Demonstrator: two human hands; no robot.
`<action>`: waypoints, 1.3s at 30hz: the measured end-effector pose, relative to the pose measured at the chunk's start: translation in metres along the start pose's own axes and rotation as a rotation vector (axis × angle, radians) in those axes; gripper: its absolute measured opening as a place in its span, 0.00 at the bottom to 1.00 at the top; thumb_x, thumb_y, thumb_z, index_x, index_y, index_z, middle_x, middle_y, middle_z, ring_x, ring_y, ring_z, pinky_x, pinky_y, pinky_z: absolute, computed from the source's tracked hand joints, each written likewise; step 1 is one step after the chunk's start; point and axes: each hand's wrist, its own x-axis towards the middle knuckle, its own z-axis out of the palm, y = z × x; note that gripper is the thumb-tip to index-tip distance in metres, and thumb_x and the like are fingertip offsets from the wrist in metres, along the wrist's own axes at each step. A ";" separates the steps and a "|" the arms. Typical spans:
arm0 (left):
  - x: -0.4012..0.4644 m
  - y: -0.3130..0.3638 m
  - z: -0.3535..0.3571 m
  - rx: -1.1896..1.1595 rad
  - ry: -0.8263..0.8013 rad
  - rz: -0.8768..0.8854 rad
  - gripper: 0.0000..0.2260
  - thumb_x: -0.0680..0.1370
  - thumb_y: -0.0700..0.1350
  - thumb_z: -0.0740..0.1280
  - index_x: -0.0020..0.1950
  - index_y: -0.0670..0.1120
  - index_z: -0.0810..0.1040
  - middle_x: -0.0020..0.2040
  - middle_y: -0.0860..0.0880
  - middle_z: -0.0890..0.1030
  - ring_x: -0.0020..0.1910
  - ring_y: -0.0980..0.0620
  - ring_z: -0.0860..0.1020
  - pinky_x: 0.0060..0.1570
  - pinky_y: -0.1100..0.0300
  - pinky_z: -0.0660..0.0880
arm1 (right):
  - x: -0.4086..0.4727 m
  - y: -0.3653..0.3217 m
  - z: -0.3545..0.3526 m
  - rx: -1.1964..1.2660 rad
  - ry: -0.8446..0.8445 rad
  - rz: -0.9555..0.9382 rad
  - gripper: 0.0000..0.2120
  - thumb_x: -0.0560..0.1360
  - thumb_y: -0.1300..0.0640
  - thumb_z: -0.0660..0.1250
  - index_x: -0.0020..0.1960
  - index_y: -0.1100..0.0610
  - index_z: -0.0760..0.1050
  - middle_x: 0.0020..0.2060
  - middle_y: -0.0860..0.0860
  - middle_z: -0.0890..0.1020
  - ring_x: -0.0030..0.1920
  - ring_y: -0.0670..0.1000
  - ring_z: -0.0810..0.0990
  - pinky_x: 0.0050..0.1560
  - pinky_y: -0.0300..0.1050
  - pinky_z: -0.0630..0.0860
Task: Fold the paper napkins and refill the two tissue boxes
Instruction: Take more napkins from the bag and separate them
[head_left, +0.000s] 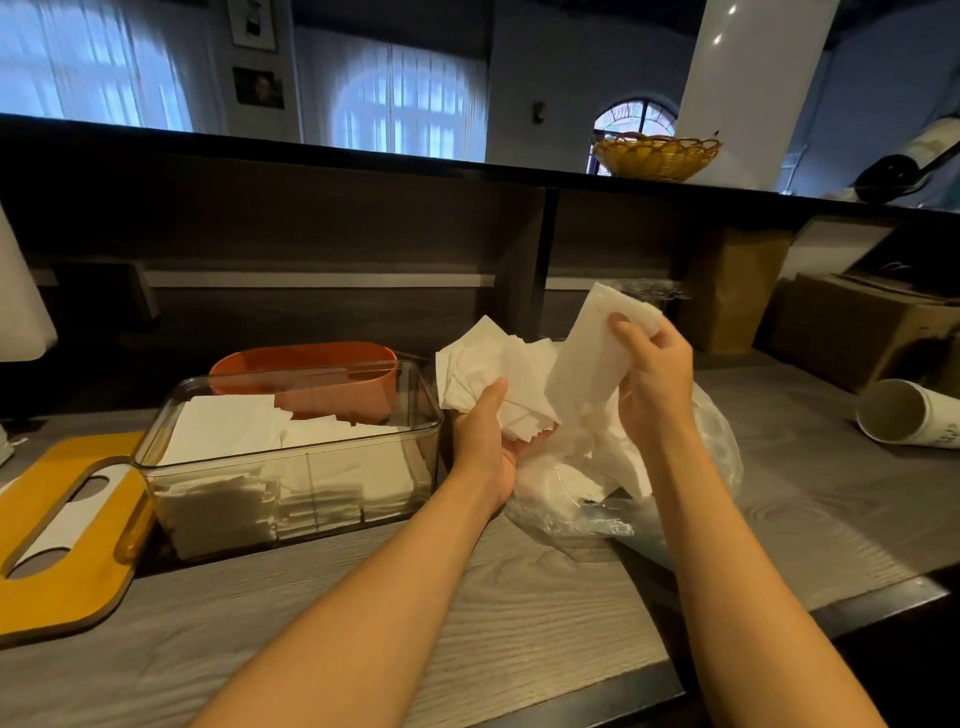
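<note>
Left hand: thumb up, fingers curled under a fanned stack of white paper napkins, gripping it above the table just right of the clear box. Right hand: pinches a single folded white napkin, held upright, just right of the stack and touching it at the lower edge.

Below both hands: crumpled clear plastic bag with more white napkins inside, lying on the grey wood-grain table.

Clear rectangular plastic tissue box, lid off, left of the hands; partly filled with folded napkins in rows. Its yellow wooden lid with an oval slot lies flat on the table, touching the box's left near corner. Orange oval tissue box stands just behind the clear box.

White paper cup on its side, far right.
</note>
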 end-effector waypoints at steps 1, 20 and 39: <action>-0.001 -0.001 0.000 0.024 0.003 0.006 0.07 0.81 0.44 0.68 0.58 0.50 0.79 0.58 0.43 0.83 0.56 0.40 0.81 0.49 0.40 0.82 | 0.000 -0.004 -0.003 0.041 -0.076 0.005 0.08 0.78 0.62 0.68 0.56 0.52 0.77 0.48 0.49 0.80 0.48 0.49 0.80 0.46 0.44 0.81; -0.003 -0.005 -0.001 0.242 -0.069 0.104 0.05 0.82 0.47 0.67 0.56 0.51 0.81 0.49 0.49 0.87 0.51 0.47 0.84 0.54 0.46 0.81 | -0.003 0.006 -0.001 -0.825 -0.579 -0.093 0.25 0.79 0.59 0.69 0.73 0.47 0.69 0.62 0.42 0.73 0.59 0.45 0.73 0.58 0.41 0.75; 0.005 -0.006 0.000 0.150 0.023 0.077 0.19 0.83 0.59 0.59 0.68 0.49 0.77 0.57 0.44 0.85 0.57 0.43 0.83 0.61 0.39 0.77 | 0.001 0.017 0.003 -0.851 -0.263 -0.062 0.04 0.75 0.59 0.71 0.49 0.58 0.78 0.44 0.50 0.80 0.44 0.49 0.79 0.43 0.41 0.77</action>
